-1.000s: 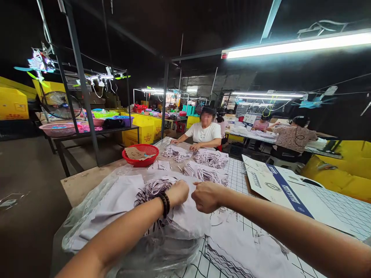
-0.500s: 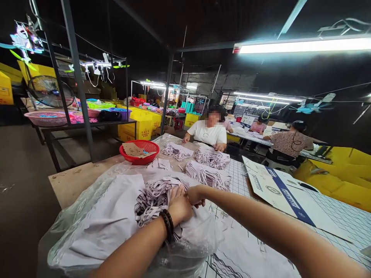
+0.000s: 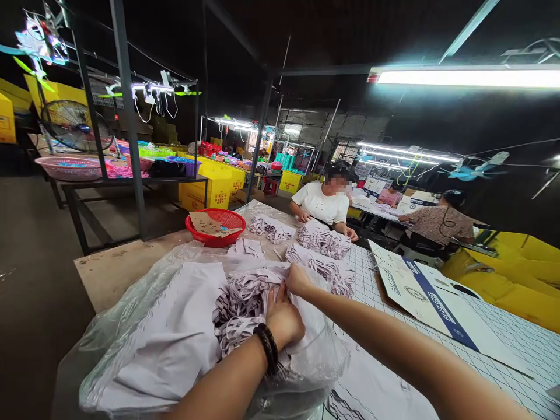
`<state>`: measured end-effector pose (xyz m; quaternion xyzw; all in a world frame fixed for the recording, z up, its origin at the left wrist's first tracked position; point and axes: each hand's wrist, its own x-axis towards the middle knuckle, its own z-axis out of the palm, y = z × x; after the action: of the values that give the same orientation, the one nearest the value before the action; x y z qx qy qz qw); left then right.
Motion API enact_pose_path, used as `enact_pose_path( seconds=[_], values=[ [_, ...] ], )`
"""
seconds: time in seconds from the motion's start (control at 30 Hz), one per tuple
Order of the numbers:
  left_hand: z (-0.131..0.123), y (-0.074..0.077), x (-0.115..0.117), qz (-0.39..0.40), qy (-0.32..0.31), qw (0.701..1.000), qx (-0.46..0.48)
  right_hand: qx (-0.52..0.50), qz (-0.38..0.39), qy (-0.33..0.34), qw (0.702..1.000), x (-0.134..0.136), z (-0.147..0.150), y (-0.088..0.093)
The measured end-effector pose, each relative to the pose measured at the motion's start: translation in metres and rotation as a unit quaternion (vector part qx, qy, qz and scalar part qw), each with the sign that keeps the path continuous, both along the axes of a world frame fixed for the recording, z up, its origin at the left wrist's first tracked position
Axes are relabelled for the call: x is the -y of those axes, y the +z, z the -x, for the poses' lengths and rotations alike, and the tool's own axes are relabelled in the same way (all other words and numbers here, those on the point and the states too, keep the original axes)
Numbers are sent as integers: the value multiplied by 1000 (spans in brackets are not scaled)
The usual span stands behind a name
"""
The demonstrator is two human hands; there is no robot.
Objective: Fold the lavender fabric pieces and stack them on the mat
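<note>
A big clear plastic bag (image 3: 144, 326) lies on the table in front of me, filled with white cloth pieces (image 3: 175, 326) and their bunched white straps (image 3: 240, 306). My left hand (image 3: 283, 318), with a dark bead bracelet on the wrist, lies on the straps with its fingers pushed down among them. My right hand (image 3: 297, 279) reaches across just beyond it, fingers closed on the edge of a white cloth piece at the bag's mouth. More white pieces lie flat under my right forearm (image 3: 371, 379).
Strapped white bundles (image 3: 321, 239) lie further up the gridded table (image 3: 503, 344). A person in a white shirt (image 3: 326, 204) handles them at the far end. A red basket (image 3: 216, 224) stands at the left, a flattened carton (image 3: 420, 286) at the right. Another person sits at a far table.
Both hands were closed together above the bag. They have since dropped into it: the left now buried in the straps, the right reaching further forward to the cloth edge.
</note>
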<state>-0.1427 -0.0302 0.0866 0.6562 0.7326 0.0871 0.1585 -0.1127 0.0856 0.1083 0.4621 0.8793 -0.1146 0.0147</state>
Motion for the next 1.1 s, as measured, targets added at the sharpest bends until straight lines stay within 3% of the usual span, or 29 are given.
enact_pose_path(
  seconds=[0.07,0.2,0.3,0.47,0.63,0.77,1.0,1.1],
  values=[
    [0,0,0,-9,0,1000,10,16,-73,51,996,0,-1,-3],
    [-1,-1,-1,-12,-1,1000,11,67,-94,166,979,-4,-1,-9],
    [-2,-3,-2,-1,1,1000,21,111,-95,195,970,-13,1,-12],
    [-2,-3,-3,6,10,999,32,164,-88,197,962,-23,8,-7],
    [-2,-2,-4,18,1,1000,21,181,-79,188,962,-21,21,11],
    [-3,1,-3,27,-1,1000,14,140,-86,171,971,-16,30,23],
    [-4,0,-2,8,2,1000,10,84,0,184,979,-16,36,18],
    [-4,-2,-5,16,8,1000,12,61,16,179,982,-12,28,30]
  ],
)
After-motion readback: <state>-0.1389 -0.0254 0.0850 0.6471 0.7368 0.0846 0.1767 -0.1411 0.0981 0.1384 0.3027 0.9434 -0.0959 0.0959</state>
